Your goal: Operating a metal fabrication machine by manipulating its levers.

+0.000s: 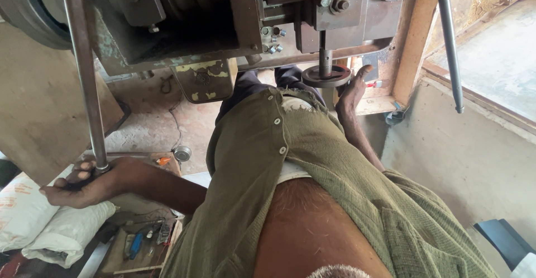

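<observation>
A long, smooth steel lever rod runs down from the machine into the left hand, whose fingers are curled tight around its lower end. Across the body, the right hand rests against a small round metal handwheel, dark and flat-rimmed, on a short vertical shaft; the fingers are pressed together along its rim. Above both sits the heavy machine body, greasy cast metal with chipped paint and bolts. Below the left fingers lie white woven sacks and a shallow wooden tray holding small hand tools.
</observation>
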